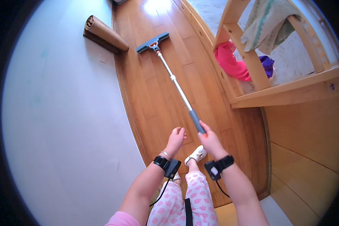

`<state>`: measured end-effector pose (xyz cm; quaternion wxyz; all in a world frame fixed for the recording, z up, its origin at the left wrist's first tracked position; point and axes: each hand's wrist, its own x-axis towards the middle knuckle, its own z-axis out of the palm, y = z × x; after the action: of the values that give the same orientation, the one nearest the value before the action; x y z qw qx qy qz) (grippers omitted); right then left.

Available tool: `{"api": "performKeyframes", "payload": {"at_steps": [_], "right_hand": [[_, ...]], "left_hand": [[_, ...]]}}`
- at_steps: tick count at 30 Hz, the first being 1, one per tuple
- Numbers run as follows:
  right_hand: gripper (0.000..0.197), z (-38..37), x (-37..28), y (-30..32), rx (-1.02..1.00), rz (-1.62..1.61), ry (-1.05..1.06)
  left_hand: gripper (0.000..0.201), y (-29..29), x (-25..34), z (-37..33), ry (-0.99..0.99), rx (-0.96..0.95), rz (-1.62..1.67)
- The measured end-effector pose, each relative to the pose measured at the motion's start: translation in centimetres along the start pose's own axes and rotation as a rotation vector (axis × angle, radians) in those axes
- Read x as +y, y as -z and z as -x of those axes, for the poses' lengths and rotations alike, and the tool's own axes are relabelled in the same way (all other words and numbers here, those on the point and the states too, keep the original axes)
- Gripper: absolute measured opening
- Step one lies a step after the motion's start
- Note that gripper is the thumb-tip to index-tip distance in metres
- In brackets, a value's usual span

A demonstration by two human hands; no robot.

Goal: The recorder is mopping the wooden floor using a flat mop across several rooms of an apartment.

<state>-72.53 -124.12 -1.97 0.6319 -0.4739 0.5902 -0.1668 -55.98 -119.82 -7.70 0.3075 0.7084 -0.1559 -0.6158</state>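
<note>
My right hand [211, 143] is wrapped round the dark grey grip [195, 119] of a mop. Its silver telescopic pole [181, 93] slants away from me, up and to the left. At the far end, the wide blue-grey mop head [153, 43] with an orange-red joint rests on the wooden floor [158, 98]. My left hand [176, 139] hangs beside the handle without touching it, fingers curled in loosely and nothing visible in them. Each wrist wears a black strap with a small box and cable.
A white wall runs along the left, with a brown rolled mat [108, 34] lying against it. On the right stands a wooden bed frame [248, 56], with a pale towel [269, 26] and pink cloth [231, 62] hung on it. Below me is my white clog [195, 154].
</note>
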Motion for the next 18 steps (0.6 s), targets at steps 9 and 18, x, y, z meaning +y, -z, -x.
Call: {"api": "performKeyframes", "payload": {"at_steps": [9, 18], "right_hand": [[0.056, 28.0, 3.6, 9.5, -0.129, 0.177, -0.35], [0.045, 52.4, 0.1, 13.0, 0.003, 0.138, -0.786]], "left_hand": [[0.034, -9.3, -8.1, 3.7, 0.166, -0.214, 0.442], [0.016, -17.0, -18.2, 20.5, 1.121, -0.409, 0.179]]}}
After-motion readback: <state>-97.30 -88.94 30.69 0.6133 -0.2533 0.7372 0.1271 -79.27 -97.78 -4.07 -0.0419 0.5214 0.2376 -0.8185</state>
